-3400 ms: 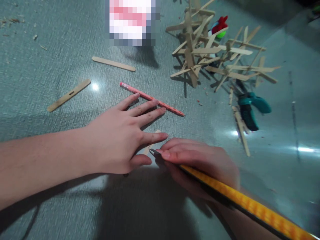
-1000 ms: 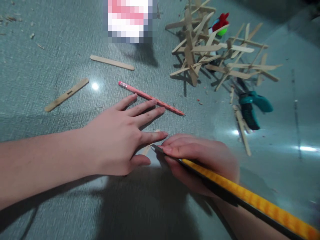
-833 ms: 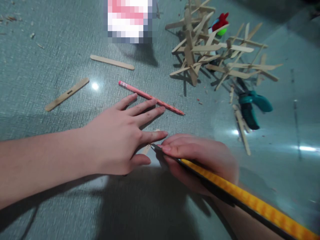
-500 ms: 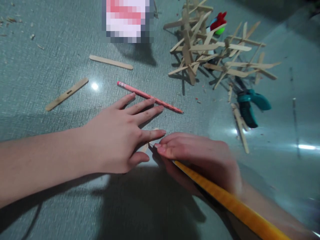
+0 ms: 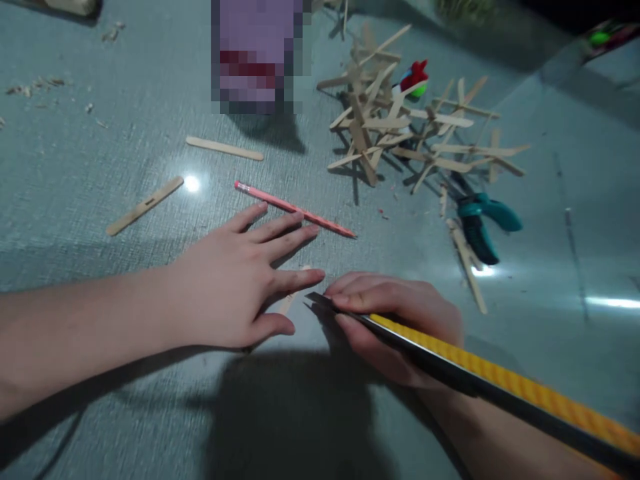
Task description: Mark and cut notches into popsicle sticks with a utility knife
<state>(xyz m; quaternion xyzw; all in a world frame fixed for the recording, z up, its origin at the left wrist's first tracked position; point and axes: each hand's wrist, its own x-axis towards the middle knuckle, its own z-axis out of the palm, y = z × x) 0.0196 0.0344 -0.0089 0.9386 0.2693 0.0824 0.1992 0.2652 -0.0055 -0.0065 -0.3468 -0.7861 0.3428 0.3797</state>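
Observation:
My left hand (image 5: 240, 273) lies flat on the grey table with its fingers spread. Beneath its index finger and thumb is a small wooden craft stick (image 5: 287, 304), mostly covered, with a mark or cut near its middle. My right hand (image 5: 410, 307) grips a yellow and black utility knife (image 5: 500, 377). The knife's blade points left, just right of that stick and apart from it. A pink pencil (image 5: 280, 203) rests just beyond my left fingertips.
A slotted craft stick (image 5: 135, 213) and a plain one (image 5: 225, 149) lie at left. Interlocked sticks (image 5: 360, 127) are heaped at back right, beside a red and green object (image 5: 419, 72). Teal-handled pliers (image 5: 477, 233) lie nearer. A pixelated object (image 5: 255, 40) stands at back.
The knife blade has drawn back from the craft stick, and my right hand has tilted so the blade shows. My left hand stays spread on the stick. The whole view has shifted slightly.

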